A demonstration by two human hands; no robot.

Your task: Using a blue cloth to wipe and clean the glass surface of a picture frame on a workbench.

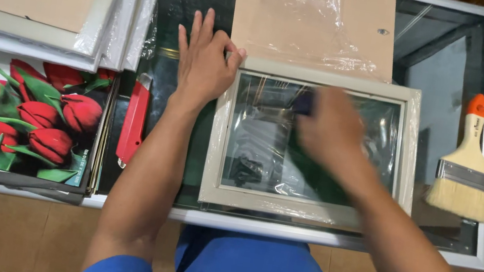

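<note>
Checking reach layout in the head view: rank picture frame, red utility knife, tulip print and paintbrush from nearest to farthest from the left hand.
From the left hand:
1. Picture frame, its top-left corner under the thumb.
2. Red utility knife, just left of the wrist.
3. Tulip print, farther left.
4. Paintbrush, far right on the glass table.

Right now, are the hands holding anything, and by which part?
The left hand presses flat by the picture frame, thumb on its top-left corner. The blurred right hand grips something small and dark over the glass; what cannot be told.

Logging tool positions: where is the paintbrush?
In the head view, the paintbrush lies at the glass table's right edge, right of the picture frame, untouched by either hand.
</note>
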